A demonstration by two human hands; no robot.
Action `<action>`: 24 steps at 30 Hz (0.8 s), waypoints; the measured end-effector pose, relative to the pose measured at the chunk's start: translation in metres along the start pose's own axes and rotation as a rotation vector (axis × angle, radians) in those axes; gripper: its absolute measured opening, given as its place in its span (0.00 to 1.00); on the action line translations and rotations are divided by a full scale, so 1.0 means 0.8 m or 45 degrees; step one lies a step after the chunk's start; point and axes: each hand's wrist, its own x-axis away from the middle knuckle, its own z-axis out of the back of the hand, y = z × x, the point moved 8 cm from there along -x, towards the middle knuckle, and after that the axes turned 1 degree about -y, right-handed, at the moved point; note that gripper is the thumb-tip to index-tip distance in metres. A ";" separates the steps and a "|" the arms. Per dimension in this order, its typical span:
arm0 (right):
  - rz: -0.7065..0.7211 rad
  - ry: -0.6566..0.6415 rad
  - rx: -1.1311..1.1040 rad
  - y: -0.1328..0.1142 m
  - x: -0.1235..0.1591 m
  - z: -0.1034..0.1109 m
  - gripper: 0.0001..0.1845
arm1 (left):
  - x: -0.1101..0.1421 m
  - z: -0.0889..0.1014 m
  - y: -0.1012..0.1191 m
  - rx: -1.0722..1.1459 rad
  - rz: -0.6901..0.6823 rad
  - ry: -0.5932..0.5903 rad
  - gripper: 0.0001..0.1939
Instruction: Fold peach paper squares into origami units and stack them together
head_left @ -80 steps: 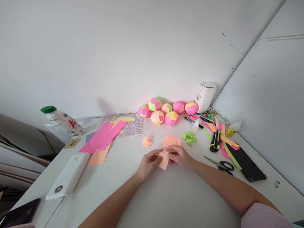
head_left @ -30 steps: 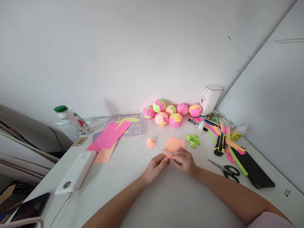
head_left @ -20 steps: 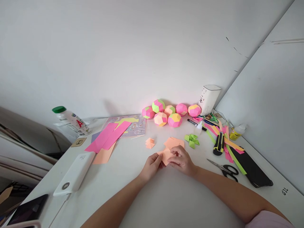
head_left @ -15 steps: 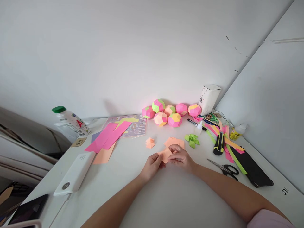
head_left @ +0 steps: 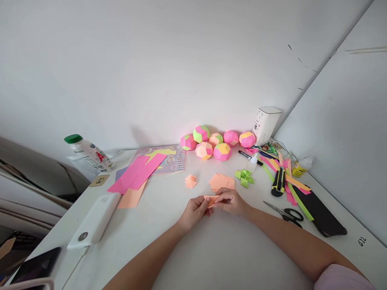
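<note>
A small piece of orange paper [head_left: 212, 200] is pinched between both hands above the white table. My left hand [head_left: 195, 210] grips its left end with thumb and fingers, and my right hand [head_left: 231, 201] grips the right end. The fingers hide part of the paper, which looks folded into a narrow strip. Just behind the hands lies a pile of flat orange paper pieces [head_left: 222, 182]. Left of that pile sits a small stack of folded orange pieces [head_left: 190, 181]. Several folded green pieces [head_left: 244, 177] lie to the right.
Several colourful paper balls [head_left: 222, 152] stand by the wall. On the right are scissors [head_left: 286, 211], a box cutter [head_left: 278, 183], a glue bottle [head_left: 252, 163] and paper strips. Pink paper sheets [head_left: 142, 173], a white power bank [head_left: 95, 221] and a green-capped bottle [head_left: 90, 153] are on the left.
The orange paper has gone from a wider, flatter shape to a narrow folded strip between the fingers. Both hands remain in nearly the same place.
</note>
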 end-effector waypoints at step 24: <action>0.065 0.114 -0.023 -0.013 0.000 0.003 0.08 | 0.002 0.000 -0.001 -0.002 0.028 0.012 0.17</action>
